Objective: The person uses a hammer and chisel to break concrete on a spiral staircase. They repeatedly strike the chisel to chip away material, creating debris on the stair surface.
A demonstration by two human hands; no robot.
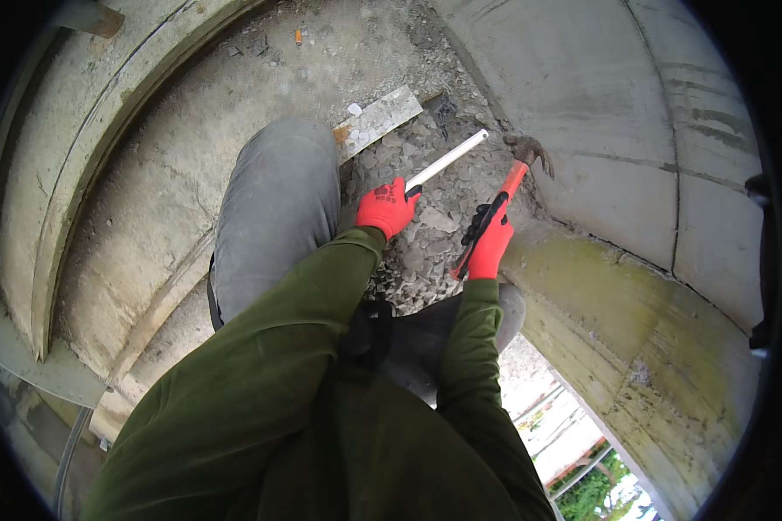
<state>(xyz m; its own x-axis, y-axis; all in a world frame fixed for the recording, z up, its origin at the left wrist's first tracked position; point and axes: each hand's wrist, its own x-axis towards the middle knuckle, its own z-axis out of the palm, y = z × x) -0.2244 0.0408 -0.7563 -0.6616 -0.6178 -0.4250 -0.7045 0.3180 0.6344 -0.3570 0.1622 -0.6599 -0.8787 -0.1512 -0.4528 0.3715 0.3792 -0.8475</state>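
My left hand (pixel 387 210), in a red glove with black on the fingers, is closed around the near end of a thin white tube (pixel 448 160). The tube slants up and to the right, and a hole shows near its far tip. To the right, my right hand (pixel 491 245), gloved the same way, grips the red-orange handle of a claw hammer (pixel 514 178). Its dark, dirty head points away from me, close to the grey wall and just right of the tube's tip. Tube and hammer appear apart.
Broken rubble (pixel 426 217) covers the ground beneath both hands. A pale board (pixel 381 122) lies beyond my left knee. A grey concrete wall (pixel 582 95) rises on the right, above a yellowish ledge (pixel 617 304). Lower right, a gap opens onto greenery. A curved concrete rim (pixel 104 130) runs along the left.
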